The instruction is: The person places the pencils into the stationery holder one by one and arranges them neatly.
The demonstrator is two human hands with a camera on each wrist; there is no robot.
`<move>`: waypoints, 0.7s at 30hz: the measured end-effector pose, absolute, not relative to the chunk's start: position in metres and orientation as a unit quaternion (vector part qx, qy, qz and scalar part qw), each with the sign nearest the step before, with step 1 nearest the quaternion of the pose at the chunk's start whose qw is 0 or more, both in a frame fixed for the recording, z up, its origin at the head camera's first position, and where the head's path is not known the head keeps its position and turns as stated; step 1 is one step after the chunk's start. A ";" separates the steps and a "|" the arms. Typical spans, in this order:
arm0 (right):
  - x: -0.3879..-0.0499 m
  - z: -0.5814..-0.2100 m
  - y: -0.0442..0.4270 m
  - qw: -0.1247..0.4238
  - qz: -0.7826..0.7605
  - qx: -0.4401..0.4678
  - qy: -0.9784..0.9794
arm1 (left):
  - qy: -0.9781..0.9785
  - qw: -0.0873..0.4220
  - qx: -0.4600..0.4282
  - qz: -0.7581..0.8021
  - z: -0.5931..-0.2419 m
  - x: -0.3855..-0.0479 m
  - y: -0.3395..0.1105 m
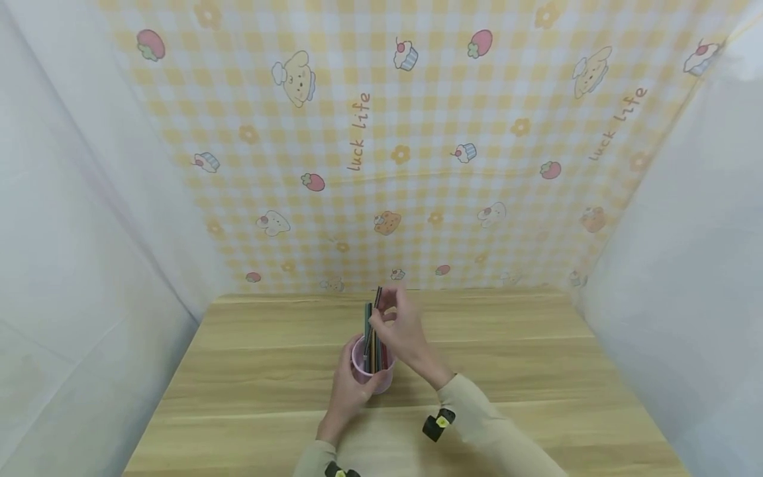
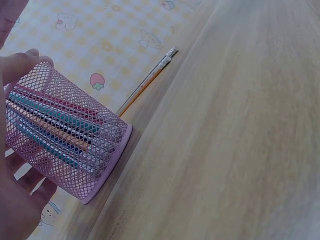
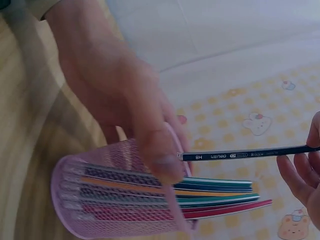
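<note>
A pink wire-mesh pencil cup stands on the wooden table, gripped by my left hand with the thumb at the rim. Inside it are several pencils in green, blue, orange and red, eraser ends down. My right hand pinches a dark pencil above the cup. The pencil's eraser end is at the cup's mouth, partly hidden by the left thumb in the right wrist view. Two more pencils show beyond the cup in the left wrist view, partly covered by it.
The wooden table spreads out on both sides of the cup. Behind it rises a yellow checked backdrop with cartoon prints, and white cloth walls stand at left and right.
</note>
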State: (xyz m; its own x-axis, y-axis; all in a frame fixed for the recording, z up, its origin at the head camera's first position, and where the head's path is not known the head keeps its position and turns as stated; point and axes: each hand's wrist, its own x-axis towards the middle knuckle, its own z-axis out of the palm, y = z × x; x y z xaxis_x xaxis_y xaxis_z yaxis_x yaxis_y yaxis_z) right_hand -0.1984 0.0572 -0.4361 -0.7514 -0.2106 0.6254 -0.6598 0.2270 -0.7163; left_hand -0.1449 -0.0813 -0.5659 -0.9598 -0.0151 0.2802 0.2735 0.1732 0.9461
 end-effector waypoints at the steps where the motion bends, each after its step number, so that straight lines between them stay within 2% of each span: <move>1: -0.198 -0.439 0.056 0.201 0.546 0.289 -0.760 | -0.759 0.113 -0.086 -0.636 -0.565 -0.145 -0.081; 10: -0.194 -0.460 0.045 0.154 0.506 0.274 -0.803 | -0.759 0.123 -0.095 -0.632 -0.566 -0.144 -0.083; 21: -0.192 -0.476 0.037 0.184 0.449 0.297 -0.823 | -0.764 0.133 -0.112 -0.621 -0.568 -0.146 -0.082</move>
State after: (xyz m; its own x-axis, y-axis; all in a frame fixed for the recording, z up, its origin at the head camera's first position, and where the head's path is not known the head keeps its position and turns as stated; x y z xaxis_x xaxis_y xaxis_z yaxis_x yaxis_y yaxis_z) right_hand -0.1925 0.0373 -0.4763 -0.7562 -0.3225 0.5693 -0.6533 0.4212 -0.6291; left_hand -0.1456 -0.0821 -0.5684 -0.9395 0.0059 0.3426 0.3365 0.2044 0.9192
